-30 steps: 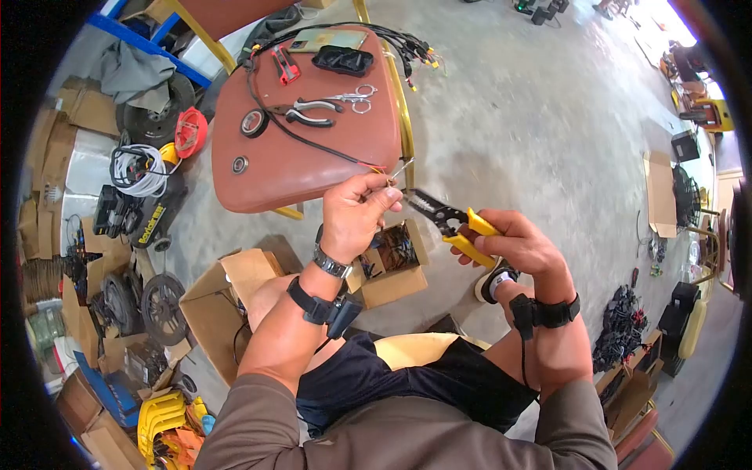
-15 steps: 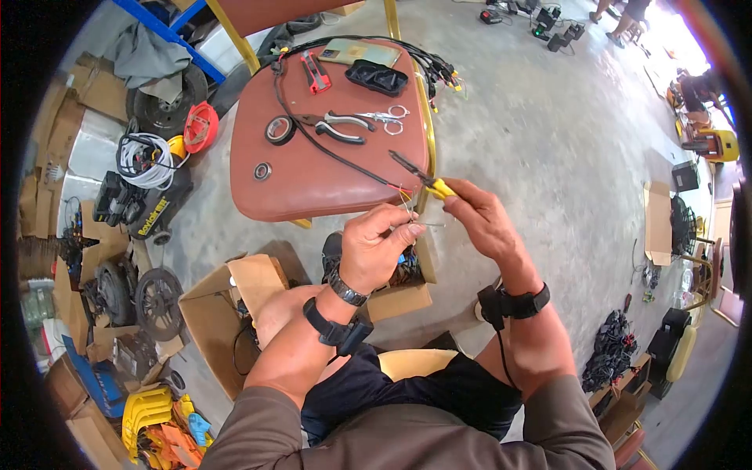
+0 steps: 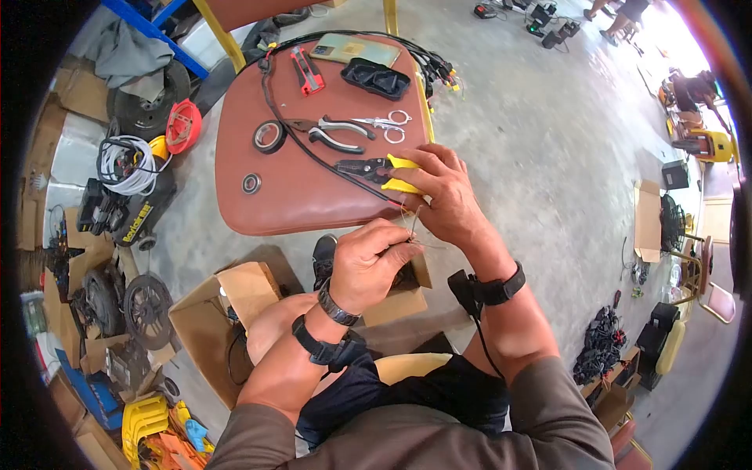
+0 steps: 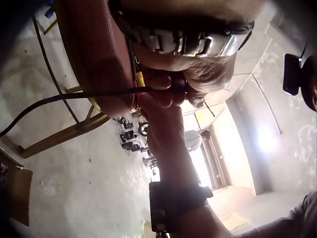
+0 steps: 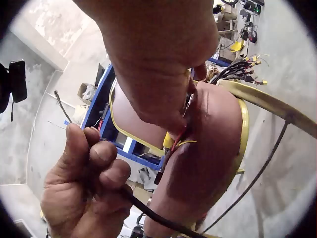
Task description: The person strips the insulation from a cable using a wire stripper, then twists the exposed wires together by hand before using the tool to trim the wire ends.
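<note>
In the head view my left hand [image 3: 368,268] pinches a cable end with thin bare strands [image 3: 416,227] spreading from the fingertips. The right wrist view shows this hand [image 5: 86,186] curled round a black cable [image 5: 156,217], with twisted strands [image 5: 62,106] sticking up. My right hand [image 3: 445,194] holds the yellow handles of a wire stripper [image 3: 364,168], its black head low over or on the brown seat [image 3: 258,215]. Beside the handles, another black cable [image 3: 345,174] ends in red and yellow wires [image 5: 184,141]. The left wrist view shows the held cable [image 4: 74,95] trailing away.
On the seat are pliers [image 3: 337,142], scissors [image 3: 385,122], black tape [image 3: 269,137], a bearing [image 3: 251,183], a red cutter [image 3: 307,72], a phone [image 3: 355,48] and a black pouch [image 3: 376,77]. Open cardboard boxes [image 3: 207,313] stand on the floor below.
My right hand has moved up and left with the wire stripper, from beside the seat's edge to over the seat. My left hand still pinches the strands, slightly lower in view.
</note>
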Demonstrator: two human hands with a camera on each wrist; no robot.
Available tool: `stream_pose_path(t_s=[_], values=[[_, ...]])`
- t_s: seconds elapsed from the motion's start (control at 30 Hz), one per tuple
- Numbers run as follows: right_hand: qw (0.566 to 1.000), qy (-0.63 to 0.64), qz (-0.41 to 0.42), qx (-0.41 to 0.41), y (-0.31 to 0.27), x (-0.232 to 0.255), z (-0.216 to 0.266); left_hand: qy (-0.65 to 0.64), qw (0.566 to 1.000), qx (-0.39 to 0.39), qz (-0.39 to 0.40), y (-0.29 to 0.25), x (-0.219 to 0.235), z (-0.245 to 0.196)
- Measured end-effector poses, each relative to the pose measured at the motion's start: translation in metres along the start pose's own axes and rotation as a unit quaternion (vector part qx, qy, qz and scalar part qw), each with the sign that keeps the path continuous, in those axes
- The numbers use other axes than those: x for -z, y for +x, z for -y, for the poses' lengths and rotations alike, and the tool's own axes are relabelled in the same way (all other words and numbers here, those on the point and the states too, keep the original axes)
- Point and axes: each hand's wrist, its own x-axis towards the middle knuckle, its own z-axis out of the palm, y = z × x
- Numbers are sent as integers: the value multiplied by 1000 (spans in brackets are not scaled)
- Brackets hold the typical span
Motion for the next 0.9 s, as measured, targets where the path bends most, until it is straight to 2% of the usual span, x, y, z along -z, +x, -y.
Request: stream_pose_path(t_s=[0.1, 0.2, 0.27, 0.33, 0.43, 0.57, 0.6, 0.73, 0.83, 0.9], values=[[998, 34, -52, 8, 4, 9, 7, 3, 1000, 12, 4, 2, 3, 2], [994, 99, -46, -26, -2, 25, -1, 4, 1000, 5, 13, 5, 3, 2], [946, 303, -5, -116, -10, 32, 0, -3, 1000, -13, 19, 5, 0, 3], [850, 482, 51, -208, -15, 47, 13, 7, 999, -8, 47, 6, -3, 0], [836, 482, 150, -216, -25, 61, 9, 13, 997, -12, 81, 4, -11, 1], [840, 447, 166, -257, -44, 73, 3, 24, 993, -13, 114, 2, -21, -3], [838, 455, 154, -257, -50, 77, 1, 46, 990, -53, 119, 2, -24, 0], [840, 408, 199, -298, -70, 96, -5, 141, 967, -141, 158, -2, -39, -2], [840, 382, 235, -306, -88, 107, -9, 187, 944, -182, 202, -12, -51, -1], [847, 366, 244, -298, -101, 113, -13, 218, 932, -208, 203, -17, -60, -3]])
